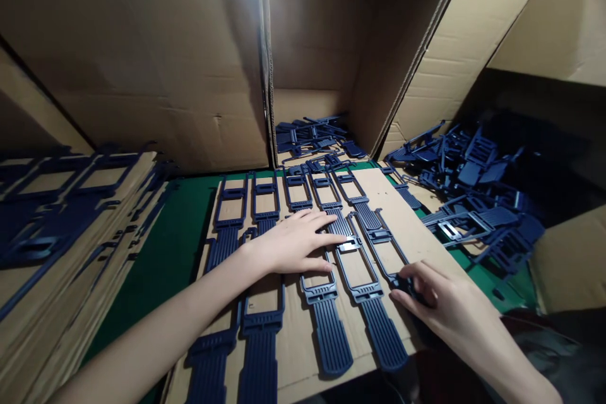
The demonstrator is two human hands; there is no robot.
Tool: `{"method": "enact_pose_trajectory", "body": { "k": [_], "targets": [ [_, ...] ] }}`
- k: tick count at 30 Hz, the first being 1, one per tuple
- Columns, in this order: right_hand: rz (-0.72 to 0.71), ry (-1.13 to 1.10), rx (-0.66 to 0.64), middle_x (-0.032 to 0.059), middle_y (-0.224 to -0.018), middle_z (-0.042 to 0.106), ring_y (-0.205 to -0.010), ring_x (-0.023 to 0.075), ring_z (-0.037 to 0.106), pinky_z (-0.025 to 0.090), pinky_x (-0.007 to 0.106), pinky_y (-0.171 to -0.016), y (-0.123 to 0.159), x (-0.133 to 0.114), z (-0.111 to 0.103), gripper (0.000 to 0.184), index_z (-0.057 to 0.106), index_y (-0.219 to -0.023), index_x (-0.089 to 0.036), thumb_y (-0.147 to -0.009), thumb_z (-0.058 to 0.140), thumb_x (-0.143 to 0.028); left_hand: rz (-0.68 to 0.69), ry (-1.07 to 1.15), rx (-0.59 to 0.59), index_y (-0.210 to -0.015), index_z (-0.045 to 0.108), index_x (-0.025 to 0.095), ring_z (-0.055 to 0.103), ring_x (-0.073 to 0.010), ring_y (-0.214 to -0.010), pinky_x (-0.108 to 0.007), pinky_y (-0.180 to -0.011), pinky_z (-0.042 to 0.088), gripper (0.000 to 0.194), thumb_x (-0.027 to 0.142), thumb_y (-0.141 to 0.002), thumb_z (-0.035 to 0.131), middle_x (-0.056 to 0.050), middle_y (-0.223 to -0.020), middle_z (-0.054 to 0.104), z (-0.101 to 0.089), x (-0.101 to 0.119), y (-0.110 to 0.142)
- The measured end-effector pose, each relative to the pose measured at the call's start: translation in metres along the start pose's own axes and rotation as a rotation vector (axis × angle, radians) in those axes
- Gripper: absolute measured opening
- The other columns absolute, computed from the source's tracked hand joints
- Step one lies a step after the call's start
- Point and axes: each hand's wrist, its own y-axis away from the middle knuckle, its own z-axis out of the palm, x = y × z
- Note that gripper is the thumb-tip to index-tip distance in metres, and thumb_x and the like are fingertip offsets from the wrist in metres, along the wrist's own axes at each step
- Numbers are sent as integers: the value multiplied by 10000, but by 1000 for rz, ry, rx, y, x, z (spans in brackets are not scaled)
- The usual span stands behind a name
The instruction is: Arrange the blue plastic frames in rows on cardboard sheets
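Dark blue plastic frame pieces, each with a rectangular opening and a ribbed tongue, lie in two rows on a cardboard sheet (293, 366). My left hand (300, 243) rests over the middle of the rows, its fingers spread across the pieces and a fingertip by the crossbar of one frame piece (367, 290). At the right end of the near row, my right hand (433, 290) pinches the near part of another blue plastic frame piece (391, 255). The hand hides the tongue of that piece.
A jumbled heap of blue pieces (473, 170) lies at the right, and a smaller pile (312, 136) sits inside a cardboard box (312, 31) at the back. Stacked cardboard layers (118, 221) with blue pieces between them stand left, on a green surface (184, 214).
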Motion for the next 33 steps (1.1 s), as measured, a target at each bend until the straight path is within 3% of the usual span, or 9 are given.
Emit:
{"method": "enact_pose_trajectory", "body": {
  "k": [4, 13, 21, 25, 28, 30, 33],
  "targets": [
    [13, -15, 31, 2, -700, 583, -531, 157, 565, 433, 262, -469, 8, 3, -2, 204, 591, -907, -268, -821, 567, -451, 4, -5, -12, -1359, 472, 332, 323, -321, -1364, -524, -1102, 255, 534, 539, -871, 544, -88, -1495, 344, 1, -1, 0],
    [-23, 171, 80, 49, -874, 625, -667, 184, 624, 474, 297, -565, 12, 2, -1, 169, 631, -916, -240, -864, 484, -307, 14, 0, 12, -1335, 499, 330, 338, -322, -1355, -521, -1105, 247, 503, 524, -874, 549, -92, -1488, 355, 5, -5, 0],
    [-84, 51, 111, 85, -1152, 582, -1028, 232, 588, 503, 335, -799, 3, 7, -6, 206, 598, -952, -245, -856, 554, -422, 7, -10, 4, -1356, 468, 358, 332, -337, -1352, -544, -1086, 264, 518, 546, -877, 528, -79, -1496, 343, 7, -6, 0],
    [-91, 34, 148, 37, -1015, 649, -942, 196, 618, 505, 296, -749, 6, 12, -3, 137, 590, -971, -248, -873, 539, -329, 4, -20, -2, -1358, 464, 368, 342, -334, -1342, -541, -1083, 265, 522, 557, -875, 524, -78, -1491, 349, 7, -6, -1],
    [-67, -8, 245, 10, -926, 670, -751, 147, 637, 500, 245, -631, 9, 18, -7, 124, 605, -952, -239, -862, 551, -306, -6, -24, 1, -1360, 459, 379, 342, -333, -1340, -532, -1081, 270, 526, 564, -872, 523, -76, -1489, 351, 6, -6, -1],
    [-9, -74, 346, -4, -868, 677, -616, 111, 614, 483, 219, -559, 11, 23, -12, 127, 623, -934, -234, -862, 550, -308, -9, -23, 3, -1361, 458, 381, 348, -333, -1335, -529, -1075, 278, 528, 564, -870, 527, -76, -1485, 356, 6, -6, -1],
    [153, -250, 474, -1, -833, 691, -629, 120, 638, 492, 204, -561, 12, 27, -18, 161, 653, -915, -230, -835, 587, -353, -4, -18, 7, -1363, 457, 375, 358, -331, -1327, -526, -1072, 280, 531, 559, -870, 530, -76, -1475, 370, 6, -6, -1]
  ]
}}
